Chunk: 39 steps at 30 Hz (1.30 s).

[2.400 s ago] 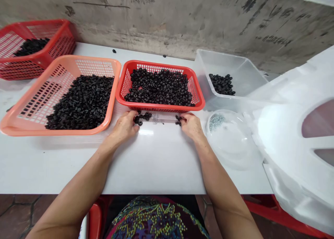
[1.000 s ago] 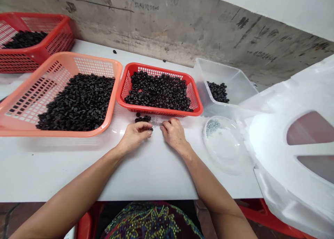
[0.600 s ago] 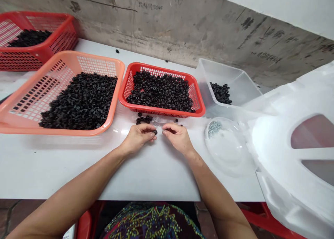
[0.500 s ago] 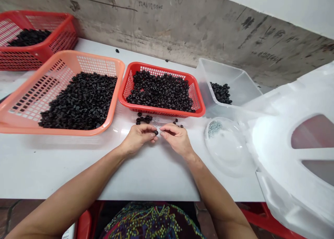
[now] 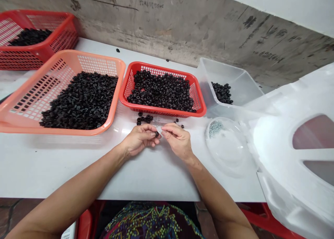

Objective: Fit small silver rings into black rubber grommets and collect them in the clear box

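Black ring [image 5: 157, 134] pinched in left hand [image 5: 139, 139], right hand [image 5: 177, 139] seemingly pinching something tiny, near red basket's rim [image 5: 161, 115].

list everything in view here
far red mesh basket: 1, red, back left of the table, black rings inside
wide mesh tray: 1, salmon orange, left of centre, heaped with black rings
small mesh basket: 1, red, centre, full of black rings
plastic tub: 1, clear, right of the small basket, some black rings inside
round plastic dish: 1, clear, front right, silver bits inside
loose black rings: several, black, on the table by the small basket
white table: 1, white, under everything
foam packing: 1, white, far right
concrete wall: 1, grey, behind the table
left hand: 1, fingers pinching a black ring
right hand: 1, fingertips pinched beside that ring
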Tool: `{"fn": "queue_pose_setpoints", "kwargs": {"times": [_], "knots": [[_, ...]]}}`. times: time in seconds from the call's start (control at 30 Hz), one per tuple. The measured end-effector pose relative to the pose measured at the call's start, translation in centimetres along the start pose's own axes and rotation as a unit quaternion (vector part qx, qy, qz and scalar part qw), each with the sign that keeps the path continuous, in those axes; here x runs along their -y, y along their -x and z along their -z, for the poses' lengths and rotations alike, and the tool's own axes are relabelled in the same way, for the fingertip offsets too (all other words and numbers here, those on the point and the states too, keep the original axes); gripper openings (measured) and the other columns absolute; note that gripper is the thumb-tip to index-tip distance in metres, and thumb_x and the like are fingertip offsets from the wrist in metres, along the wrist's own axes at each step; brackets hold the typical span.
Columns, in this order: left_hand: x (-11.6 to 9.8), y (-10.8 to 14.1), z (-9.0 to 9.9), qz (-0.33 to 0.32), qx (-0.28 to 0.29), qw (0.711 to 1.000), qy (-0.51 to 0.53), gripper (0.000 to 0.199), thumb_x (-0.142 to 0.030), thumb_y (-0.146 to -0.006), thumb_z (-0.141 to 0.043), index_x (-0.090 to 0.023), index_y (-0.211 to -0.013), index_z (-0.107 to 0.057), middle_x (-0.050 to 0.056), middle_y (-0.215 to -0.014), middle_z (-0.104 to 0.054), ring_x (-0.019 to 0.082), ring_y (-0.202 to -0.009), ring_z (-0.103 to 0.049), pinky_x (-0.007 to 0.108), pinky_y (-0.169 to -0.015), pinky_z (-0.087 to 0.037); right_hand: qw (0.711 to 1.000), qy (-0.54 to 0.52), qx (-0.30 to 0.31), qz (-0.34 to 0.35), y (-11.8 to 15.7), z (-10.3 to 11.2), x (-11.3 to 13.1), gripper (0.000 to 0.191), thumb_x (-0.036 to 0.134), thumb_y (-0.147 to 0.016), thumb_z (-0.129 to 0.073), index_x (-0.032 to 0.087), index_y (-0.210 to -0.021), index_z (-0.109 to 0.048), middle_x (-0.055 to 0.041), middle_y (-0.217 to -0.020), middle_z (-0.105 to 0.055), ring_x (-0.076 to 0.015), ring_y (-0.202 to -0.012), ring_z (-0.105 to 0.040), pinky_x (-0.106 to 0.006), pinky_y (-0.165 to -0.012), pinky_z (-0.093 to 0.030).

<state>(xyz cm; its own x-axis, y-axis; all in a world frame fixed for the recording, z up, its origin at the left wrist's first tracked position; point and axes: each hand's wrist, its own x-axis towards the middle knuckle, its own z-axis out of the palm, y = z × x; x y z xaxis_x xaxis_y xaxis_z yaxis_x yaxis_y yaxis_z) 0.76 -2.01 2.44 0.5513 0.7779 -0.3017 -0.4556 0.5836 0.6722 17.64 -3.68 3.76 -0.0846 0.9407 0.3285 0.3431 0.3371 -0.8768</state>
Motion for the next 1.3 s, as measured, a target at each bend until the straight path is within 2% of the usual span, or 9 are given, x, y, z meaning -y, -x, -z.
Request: {"fn": "queue_pose_setpoints", "kwargs": {"times": [0.23,0.47,0.63,0.8,0.97,1.07,1.17,1.23,1.3], "knots": [[0.5,-0.1,0.1,-0.003,0.000,0.999,0.052,0.020,-0.008,-0.066,-0.073,-0.012,-0.083,-0.062,0.003,-0.068,-0.065,0.012,-0.067,-0.064,0.020,-0.060,-0.050,0.998,0.033,0.018,0.052,0.2,-0.4,-0.1,0.016,0.017,-0.081,-0.058,0.024,-0.090,-0.070,-0.0032,-0.085,-0.061,-0.0127,-0.074,-0.058,-0.027,-0.066,-0.051],[0.3,0.0,0.1,-0.023,-0.006,0.999,0.045,0.020,-0.009,-0.066,-0.074,-0.012,-0.083,-0.062,0.004,-0.071,-0.067,0.014,-0.069,-0.066,0.023,-0.065,-0.052,0.988,0.108,0.036,0.105,0.4,0.1,-0.5,0.023,0.016,-0.083,-0.054,0.024,-0.100,-0.068,-0.0059,-0.092,-0.060,-0.0158,-0.083,-0.059,-0.033,-0.072,-0.052],[0.3,0.1,0.0,-0.022,-0.012,0.999,0.039,0.021,-0.008,-0.064,-0.074,-0.012,-0.081,-0.062,0.004,-0.072,-0.067,0.015,-0.069,-0.066,0.023,-0.061,-0.051,0.988,0.119,0.015,0.095,0.3,0.5,-0.1,0.024,0.015,-0.086,-0.050,0.024,-0.100,-0.067,-0.0059,-0.092,-0.060,-0.0155,-0.082,-0.059,-0.032,-0.072,-0.051],[0.4,0.1,-0.2,-0.031,-0.021,0.999,0.025,0.023,-0.008,-0.064,-0.074,-0.012,-0.083,-0.062,0.003,-0.069,-0.066,0.016,-0.065,-0.066,0.023,-0.056,-0.049,0.987,0.103,0.051,0.109,0.4,0.6,0.0,0.025,0.012,-0.086,-0.047,0.022,-0.099,-0.066,-0.0057,-0.087,-0.060,-0.0148,-0.078,-0.059,-0.030,-0.068,-0.051],[0.5,0.0,-0.1,-0.045,-0.032,0.998,0.031,0.022,-0.007,-0.063,-0.074,-0.011,-0.083,-0.063,0.004,-0.070,-0.067,0.014,-0.067,-0.065,0.024,-0.062,-0.051,0.974,0.143,0.092,0.151,0.5,0.8,-0.1,0.028,0.010,-0.084,-0.044,0.022,-0.099,-0.065,-0.0072,-0.091,-0.060,-0.0169,-0.082,-0.058,-0.034,-0.071,-0.051],[0.6,0.0,-0.1,-0.045,-0.039,0.998,0.032,0.022,-0.008,-0.063,-0.075,-0.012,-0.082,-0.064,0.004,-0.072,-0.068,0.015,-0.067,-0.066,0.024,-0.064,-0.051,0.986,0.114,0.087,0.089,0.4,1.0,0.2,0.025,0.011,-0.083,-0.047,0.022,-0.101,-0.062,-0.0058,-0.090,-0.062,-0.0162,-0.081,-0.059,-0.033,-0.073,-0.051],[0.7,0.0,-0.2,-0.040,-0.042,0.998,0.032,0.023,-0.008,-0.062,-0.076,-0.012,-0.081,-0.064,0.004,-0.074,-0.068,0.015,-0.067,-0.066,0.025,-0.064,-0.051,0.997,0.037,0.051,-0.048,0.3,1.2,0.5,0.023,0.014,-0.079,-0.054,0.020,-0.101,-0.059,-0.0038,-0.086,-0.063,-0.0147,-0.077,-0.060,-0.030,-0.071,-0.050],[0.7,0.0,-0.2,-0.038,-0.040,0.998,0.030,0.024,-0.008,-0.061,-0.076,-0.012,-0.082,-0.064,0.004,-0.073,-0.068,0.015,-0.067,-0.066,0.025,-0.064,-0.051,0.991,-0.033,0.047,-0.122,0.1,1.3,0.4,0.020,0.016,-0.076,-0.059,0.018,-0.096,-0.059,-0.0028,-0.083,-0.063,-0.0141,-0.077,-0.059,-0.028,-0.070,-0.049],[0.7,0.0,-0.2,-0.040,-0.036,0.998,0.028,0.024,-0.008,-0.061,-0.077,-0.012,-0.082,-0.064,0.004,-0.073,-0.068,0.015,-0.068,-0.066,0.025,-0.064,-0.051,0.977,-0.107,0.069,-0.168,0.0,1.4,0.1,0.018,0.018,-0.073,-0.062,0.018,-0.091,-0.062,-0.0015,-0.081,-0.063,-0.0130,-0.074,-0.058,-0.026,-0.067,-0.047]]}}
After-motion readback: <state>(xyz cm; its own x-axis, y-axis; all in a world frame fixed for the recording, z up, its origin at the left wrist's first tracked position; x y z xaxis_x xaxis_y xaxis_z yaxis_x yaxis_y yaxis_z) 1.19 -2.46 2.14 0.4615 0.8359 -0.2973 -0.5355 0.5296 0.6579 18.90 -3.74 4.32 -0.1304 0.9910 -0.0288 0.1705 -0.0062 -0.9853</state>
